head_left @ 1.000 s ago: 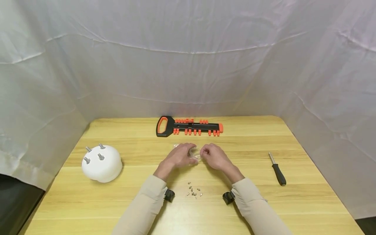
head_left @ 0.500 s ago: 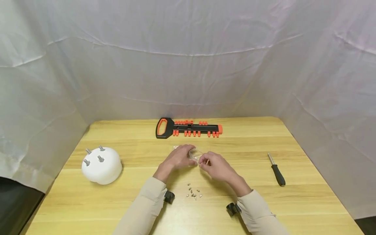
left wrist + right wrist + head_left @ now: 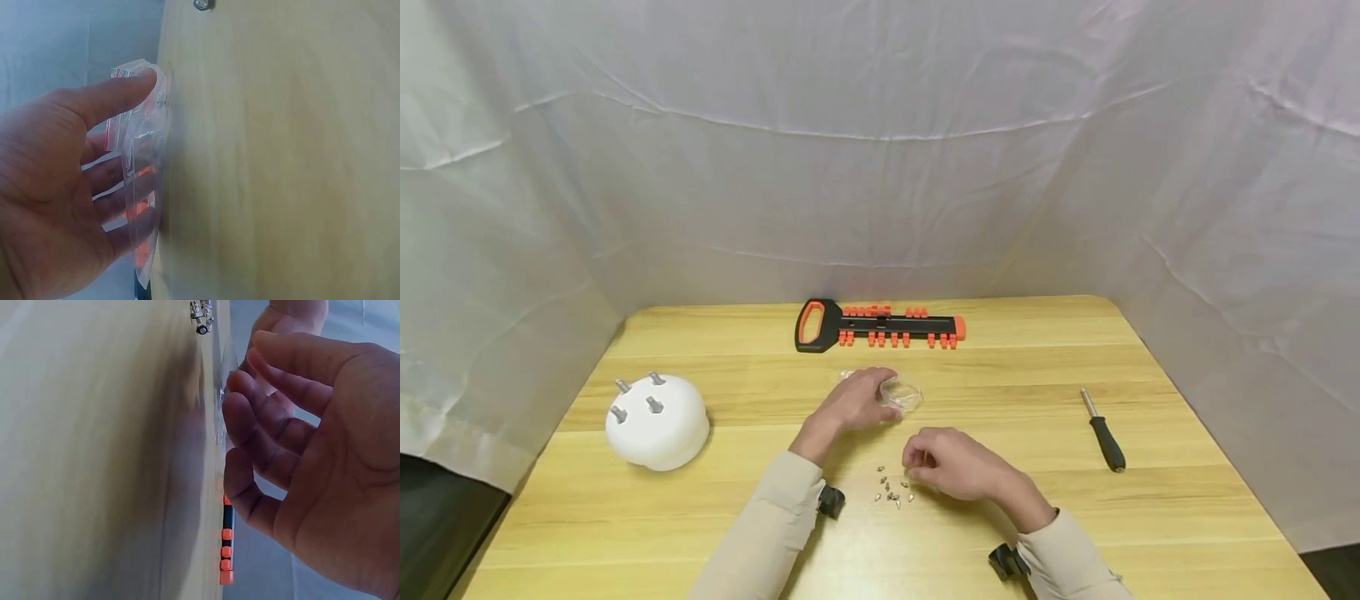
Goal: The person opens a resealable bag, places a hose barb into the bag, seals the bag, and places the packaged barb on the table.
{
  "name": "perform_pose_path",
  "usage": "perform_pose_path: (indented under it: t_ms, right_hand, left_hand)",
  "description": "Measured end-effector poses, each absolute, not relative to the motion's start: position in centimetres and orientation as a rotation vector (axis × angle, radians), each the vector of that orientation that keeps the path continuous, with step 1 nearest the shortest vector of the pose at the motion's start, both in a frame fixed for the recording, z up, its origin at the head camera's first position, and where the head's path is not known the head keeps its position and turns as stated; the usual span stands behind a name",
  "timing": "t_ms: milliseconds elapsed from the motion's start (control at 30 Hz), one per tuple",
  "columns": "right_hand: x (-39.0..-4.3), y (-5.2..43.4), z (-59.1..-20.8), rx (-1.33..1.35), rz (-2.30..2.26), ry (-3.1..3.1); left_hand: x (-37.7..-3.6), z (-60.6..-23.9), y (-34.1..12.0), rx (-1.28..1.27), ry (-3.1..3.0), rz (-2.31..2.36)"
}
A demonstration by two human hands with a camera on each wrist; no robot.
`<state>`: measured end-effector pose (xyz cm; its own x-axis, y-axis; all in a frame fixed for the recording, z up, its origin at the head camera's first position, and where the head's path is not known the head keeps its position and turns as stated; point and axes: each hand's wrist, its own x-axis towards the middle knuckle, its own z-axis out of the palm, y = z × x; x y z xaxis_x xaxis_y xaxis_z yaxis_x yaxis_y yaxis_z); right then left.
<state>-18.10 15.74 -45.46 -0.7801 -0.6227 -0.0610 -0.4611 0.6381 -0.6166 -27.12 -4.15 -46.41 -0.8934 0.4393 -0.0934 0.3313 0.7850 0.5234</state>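
Note:
My left hand (image 3: 853, 402) pinches a clear zip bag (image 3: 140, 162), thumb on the near side and fingers behind it; the bag's mouth gapes toward the right in the head view. A red line runs along its seal. Small shiny metal pieces (image 3: 893, 497), several of them, lie scattered on the table nearer the body. My right hand (image 3: 958, 465) hovers just right of these pieces, its fingers loosely bent. In the right wrist view nothing shows between thumb and fingers, and some metal pieces (image 3: 202, 329) appear beyond the fingertips.
A black rack with orange clips (image 3: 898, 327) and a handle lies at the table's back. On the left is a white rounded object (image 3: 666, 433) with several metal posts. A black-handled screwdriver (image 3: 1107, 442) lies at right. Pale cloth (image 3: 880, 200) hangs around the wooden table (image 3: 760, 533).
My right hand has left the mouth of the bag and come back toward the body, beside the small metal pieces. The left hand stays in place with the bag.

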Motion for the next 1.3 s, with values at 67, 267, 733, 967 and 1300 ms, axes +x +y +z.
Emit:
perform_pose_path:
  t_ms: [67,267,733,967,1300]
  right_hand:
    - [-17.9,15.8,-45.5,-0.891,-0.851,2.577]
    - [-17.5,15.7,-45.6,-0.923,-0.805,2.543]
    - [-16.9,15.4,-46.0,-0.966,-0.666,2.566]
    - [-16.7,15.4,-46.0,-1.008,-0.631,2.588]
    - [-16.6,15.6,-46.0,-1.004,-0.673,2.587]
  left_hand:
    - [-27.1,-46.4,-4.2,0.608,2.77,0.751]
    - [-27.3,-46.5,-4.2,0.617,2.775,0.752]
    - [-27.3,-46.5,-4.3,0.62,2.781,0.742]
    - [-27.2,-46.4,-4.3,0.628,2.778,0.77]
    - [-27.0,-46.3,-4.1,0.626,2.77,0.794]
